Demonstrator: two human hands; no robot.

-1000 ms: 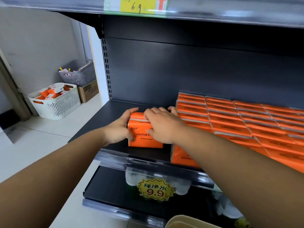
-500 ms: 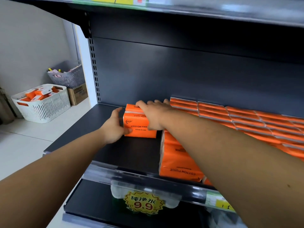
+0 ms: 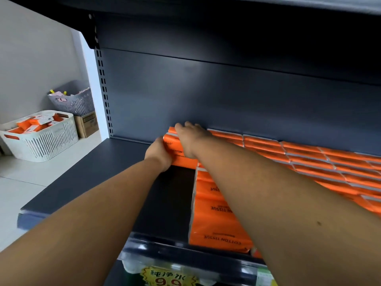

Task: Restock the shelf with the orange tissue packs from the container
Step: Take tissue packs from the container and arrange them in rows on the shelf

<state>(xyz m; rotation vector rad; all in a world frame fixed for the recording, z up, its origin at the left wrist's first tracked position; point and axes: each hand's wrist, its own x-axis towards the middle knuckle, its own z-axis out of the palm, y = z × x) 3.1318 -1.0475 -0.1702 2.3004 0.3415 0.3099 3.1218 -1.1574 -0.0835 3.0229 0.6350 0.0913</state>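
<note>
Shelving of dark metal fills the view; the shelf (image 3: 99, 182) is bare on its left half, while rows of orange packs (image 3: 309, 162) cover the right. On the floor well to the left stands the white container (image 3: 51, 141), with more packs in it. At the back of the shelf, beside the rear row's left end, sits the orange tissue pack (image 3: 180, 159) being placed. The left hand (image 3: 159, 154) cups its left end and the right hand (image 3: 190, 139) curls over its top, so both grips are closed round it. Placement looks nearly done; the next move calls for letting go and returning to the container. The right fingertips are hidden behind the pack, its print is partly covered, and contact with the back panel cannot be told.
</note>
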